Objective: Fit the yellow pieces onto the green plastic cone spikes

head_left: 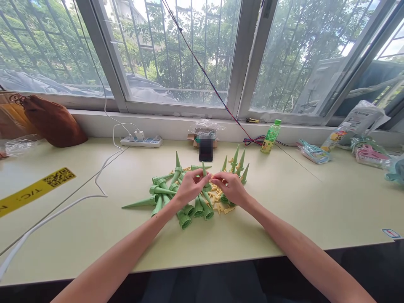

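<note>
My left hand [189, 185] is closed around a green plastic watering spike [204, 169], held with its point upward. Close against it, my right hand [232, 187] pinches at the side of the spike, its fingertips on what looks like a small yellow valve, mostly hidden by the fingers. Loose green spikes [162, 189] lie heaped to the left and in front of my left hand. Small yellow valves [217, 195] are scattered between and below the hands. Behind my right hand, several green spikes [241, 160] stand point up, with yellow valves on their sides.
A phone [205, 149] leans on a small box behind the pile. Along the window stand a power strip [142, 142], a green-capped bottle [270, 136] and a brown bag [53, 122]. A white cable [97, 181] crosses the table's left side. Packaged items [314, 151] lie at right.
</note>
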Demonstrator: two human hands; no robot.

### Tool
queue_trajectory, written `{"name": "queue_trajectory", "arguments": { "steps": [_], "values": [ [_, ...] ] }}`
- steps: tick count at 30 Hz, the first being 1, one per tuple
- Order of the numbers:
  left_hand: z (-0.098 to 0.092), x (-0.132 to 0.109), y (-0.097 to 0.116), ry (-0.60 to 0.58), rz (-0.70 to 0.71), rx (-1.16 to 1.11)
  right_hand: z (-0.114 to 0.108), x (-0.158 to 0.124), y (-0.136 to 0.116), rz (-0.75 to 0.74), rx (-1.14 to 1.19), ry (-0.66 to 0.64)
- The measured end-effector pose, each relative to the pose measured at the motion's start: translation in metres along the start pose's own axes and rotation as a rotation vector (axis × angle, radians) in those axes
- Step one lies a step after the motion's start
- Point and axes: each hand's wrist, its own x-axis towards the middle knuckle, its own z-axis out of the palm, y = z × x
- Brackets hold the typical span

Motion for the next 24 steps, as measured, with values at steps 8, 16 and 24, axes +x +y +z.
{"name": "queue_trajectory", "arguments": {
  "steps": [8, 16, 24],
  "values": [
    [-0.002, 0.0, -0.003, 0.155, -0.008, 0.074, -0.005, 0.005, -0.003, -0.005, -0.025, 0.111],
    [-0.012, 0.004, -0.005, 0.349, -0.019, 0.256, -0.014, 0.01, -0.05, -0.271, -0.115, -0.152],
    [-0.043, 0.031, 0.009, 0.373, 0.002, 0.331, -0.019, 0.008, -0.017, -0.46, -0.267, -0.158]
  ]
}}
